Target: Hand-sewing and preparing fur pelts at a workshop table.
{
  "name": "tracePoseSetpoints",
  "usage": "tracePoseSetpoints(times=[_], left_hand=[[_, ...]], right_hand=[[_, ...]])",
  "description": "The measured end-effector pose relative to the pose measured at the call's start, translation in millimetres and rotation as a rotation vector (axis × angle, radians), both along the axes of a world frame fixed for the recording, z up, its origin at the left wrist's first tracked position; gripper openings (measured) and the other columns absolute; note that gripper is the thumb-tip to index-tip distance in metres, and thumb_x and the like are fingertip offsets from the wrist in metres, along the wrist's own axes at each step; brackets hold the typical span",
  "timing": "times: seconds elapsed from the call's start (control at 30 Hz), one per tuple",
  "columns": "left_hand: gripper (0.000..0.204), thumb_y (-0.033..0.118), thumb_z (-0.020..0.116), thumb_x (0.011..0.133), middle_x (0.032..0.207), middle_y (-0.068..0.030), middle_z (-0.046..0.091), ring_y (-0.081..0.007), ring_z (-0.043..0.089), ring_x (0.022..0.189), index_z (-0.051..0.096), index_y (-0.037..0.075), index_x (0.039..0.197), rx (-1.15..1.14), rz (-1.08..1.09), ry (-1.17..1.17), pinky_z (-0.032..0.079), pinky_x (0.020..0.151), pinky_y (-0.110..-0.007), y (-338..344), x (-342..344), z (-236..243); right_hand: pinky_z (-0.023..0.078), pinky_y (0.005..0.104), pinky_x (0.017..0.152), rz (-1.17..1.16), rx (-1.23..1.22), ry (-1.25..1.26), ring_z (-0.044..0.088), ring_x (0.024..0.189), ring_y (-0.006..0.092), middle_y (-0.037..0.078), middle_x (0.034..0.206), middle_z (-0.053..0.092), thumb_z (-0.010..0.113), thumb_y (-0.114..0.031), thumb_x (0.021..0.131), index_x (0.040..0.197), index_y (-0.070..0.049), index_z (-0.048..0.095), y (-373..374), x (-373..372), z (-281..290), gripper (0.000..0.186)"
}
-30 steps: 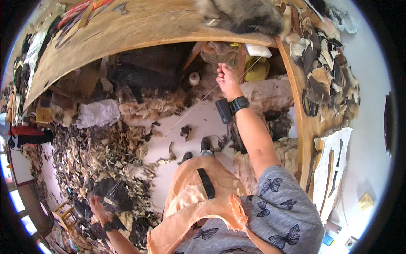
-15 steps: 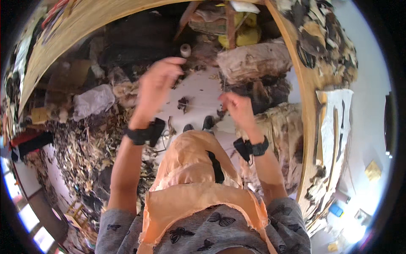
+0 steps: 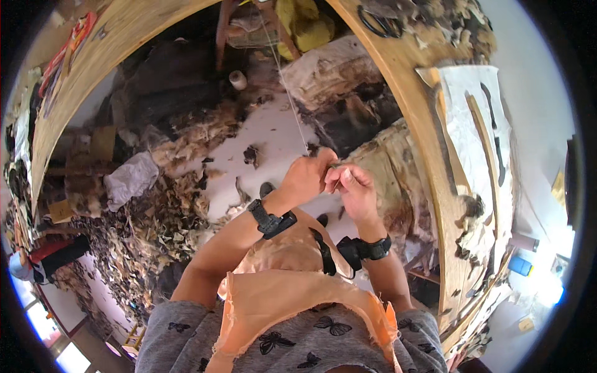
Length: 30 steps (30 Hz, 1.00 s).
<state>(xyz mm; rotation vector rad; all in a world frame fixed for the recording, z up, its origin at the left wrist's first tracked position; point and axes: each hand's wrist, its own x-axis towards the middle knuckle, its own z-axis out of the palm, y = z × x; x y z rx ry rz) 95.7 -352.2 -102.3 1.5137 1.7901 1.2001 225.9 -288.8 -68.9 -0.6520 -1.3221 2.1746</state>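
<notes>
My left hand and my right hand meet in front of my peach apron, both with curled fingers. A thin pale thread runs down from the top of the view into the fingers of my left hand. My right hand pinches at a small dark item at the left fingertips, too small to make out. Beyond them, a white spool lies near dark material under the bench.
A curved wooden bench arches around, with fur pieces and white patterned sheets on it. Fur scraps cover much floor at left. A white bag lies there. Someone in blue appears at the far left.
My left hand rose from low at left to join my right, which came down from high on the thread. The view has shifted, so the bench appears higher and more rightward surface shows.
</notes>
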Motion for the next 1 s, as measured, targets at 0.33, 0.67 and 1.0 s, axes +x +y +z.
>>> tracePoseSetpoints(times=[0.33,0.67,1.0], left_hand=[[0.019,0.008,0.051,0.079,0.063,-0.0160,0.059,-0.0377,0.060,0.060,0.050,0.006,0.098,-0.061,0.013,0.224,0.047,0.053,-0.046,13,111,12],[0.012,0.012,0.063,0.082,0.084,-0.0026,0.062,-0.0173,0.058,0.074,0.066,0.008,0.093,-0.060,0.331,0.155,0.044,0.070,-0.027,10,128,50],[0.024,0.010,0.066,0.083,0.083,0.0033,0.060,-0.0038,0.050,0.074,0.064,0.002,0.105,-0.140,-0.131,-0.562,0.041,0.067,-0.019,26,208,78]], right_hand=[[0.026,0.0194,0.051,-0.111,0.062,-0.162,0.034,0.055,0.0043,-0.005,0.060,0.043,0.051,-0.028,0.093,0.082,-0.004,0.060,13,103,5,0.028],[0.025,0.0196,0.050,-0.220,0.171,-0.163,0.033,0.055,0.0040,-0.006,0.058,0.042,0.053,-0.025,0.092,0.082,-0.003,0.062,17,220,18,0.026],[0.044,0.0312,0.052,-0.232,0.693,-0.372,0.055,0.052,0.0237,0.014,0.063,0.059,0.056,-0.010,0.080,0.078,-0.002,0.063,9,250,28,0.011]])
